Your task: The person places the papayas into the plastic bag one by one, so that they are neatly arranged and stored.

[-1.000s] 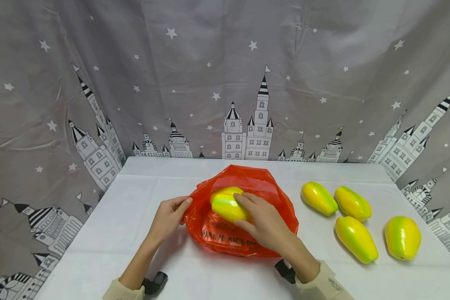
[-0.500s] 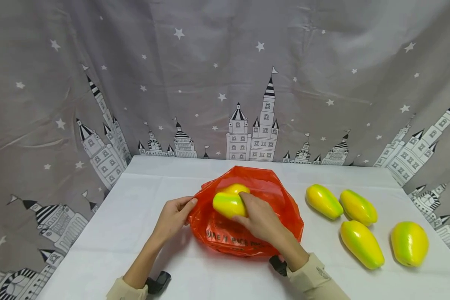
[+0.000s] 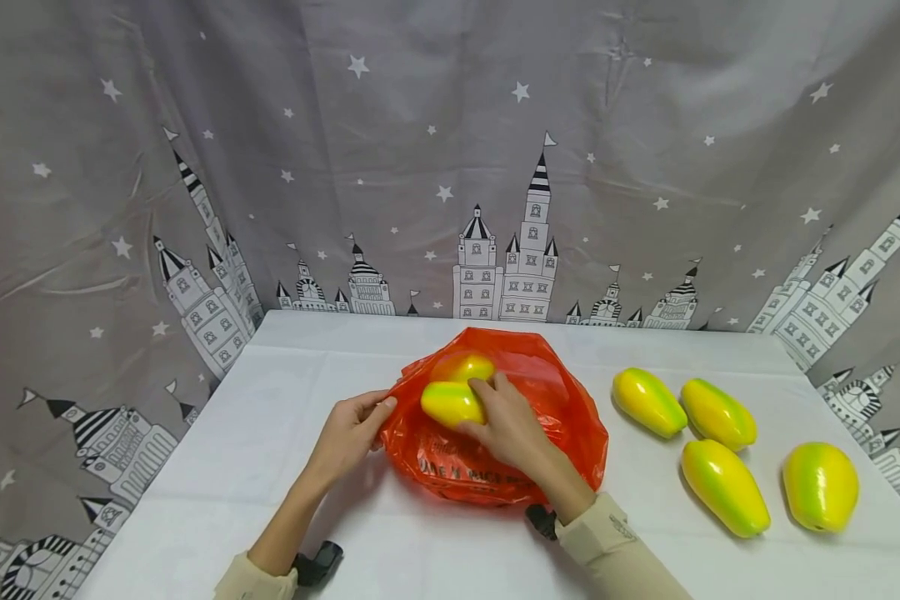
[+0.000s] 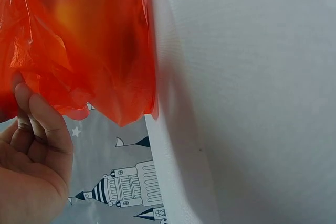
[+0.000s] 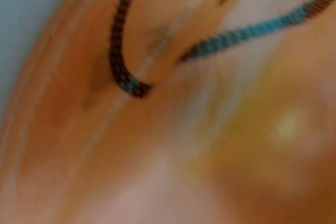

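Note:
A red plastic bag (image 3: 570, 417) with dark printed letters lies with its mouth spread at the middle of the table. My left hand (image 3: 351, 435) pinches the bag's left rim; in the left wrist view its fingers curl against the red plastic (image 4: 110, 51). Inside the mouth, my right hand (image 3: 513, 427) grips a yellow-green papaya (image 3: 450, 405) at its right end. Another papaya (image 3: 465, 367) sits just behind it in the bag, partly hidden. The right wrist view is a blur of printed plastic (image 5: 94, 145), with a yellow patch on the right; no fingers can be made out.
To the right of the bag, several more papayas lie on the white table (image 3: 495, 550): two at the back, one papaya (image 3: 724, 488) in front, and one papaya (image 3: 820, 487) farthest right. A grey castle-print curtain (image 3: 390, 158) stands behind the table.
My right hand has moved slightly left and away from me with the papaya, deeper into the bag. My left hand keeps its hold on the rim. The whole head view shifted slightly at first.

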Tool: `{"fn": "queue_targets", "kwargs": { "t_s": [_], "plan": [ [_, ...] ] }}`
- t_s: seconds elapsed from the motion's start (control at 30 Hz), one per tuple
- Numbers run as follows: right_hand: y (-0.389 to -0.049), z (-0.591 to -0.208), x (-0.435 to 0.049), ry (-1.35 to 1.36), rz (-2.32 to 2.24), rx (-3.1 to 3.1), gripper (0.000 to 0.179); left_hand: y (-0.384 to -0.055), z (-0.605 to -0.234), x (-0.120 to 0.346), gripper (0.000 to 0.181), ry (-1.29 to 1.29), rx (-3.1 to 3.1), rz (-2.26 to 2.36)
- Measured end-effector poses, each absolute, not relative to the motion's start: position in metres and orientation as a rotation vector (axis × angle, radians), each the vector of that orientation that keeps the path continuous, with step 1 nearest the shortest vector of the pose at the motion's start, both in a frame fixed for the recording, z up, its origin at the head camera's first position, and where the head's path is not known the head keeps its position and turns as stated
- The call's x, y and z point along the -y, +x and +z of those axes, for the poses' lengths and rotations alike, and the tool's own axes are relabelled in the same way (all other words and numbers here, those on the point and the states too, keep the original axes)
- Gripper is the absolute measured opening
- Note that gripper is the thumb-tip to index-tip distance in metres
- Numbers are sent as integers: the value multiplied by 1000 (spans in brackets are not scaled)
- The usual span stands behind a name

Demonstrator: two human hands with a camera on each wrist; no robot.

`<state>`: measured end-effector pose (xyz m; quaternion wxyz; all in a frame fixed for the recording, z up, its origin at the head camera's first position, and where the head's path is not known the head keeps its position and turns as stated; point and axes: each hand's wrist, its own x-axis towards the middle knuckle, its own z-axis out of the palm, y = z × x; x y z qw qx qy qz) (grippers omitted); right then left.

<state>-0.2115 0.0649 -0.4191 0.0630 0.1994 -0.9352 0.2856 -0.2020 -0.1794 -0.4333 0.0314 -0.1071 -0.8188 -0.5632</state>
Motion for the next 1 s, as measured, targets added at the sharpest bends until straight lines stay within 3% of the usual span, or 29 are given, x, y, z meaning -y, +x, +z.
{"fn": "queue_targets", "kwargs": {
  "t_s": [0.37, 1.0],
  "plan": [
    [-219, -429, -57, 576, 875, 2866, 72, -203, -434, 179, 33, -328, 2515, -1743],
    [-220, -429, -56, 574, 876, 2898, 68, -202, -433, 177, 32, -311, 2521, -1779]
  ]
}}
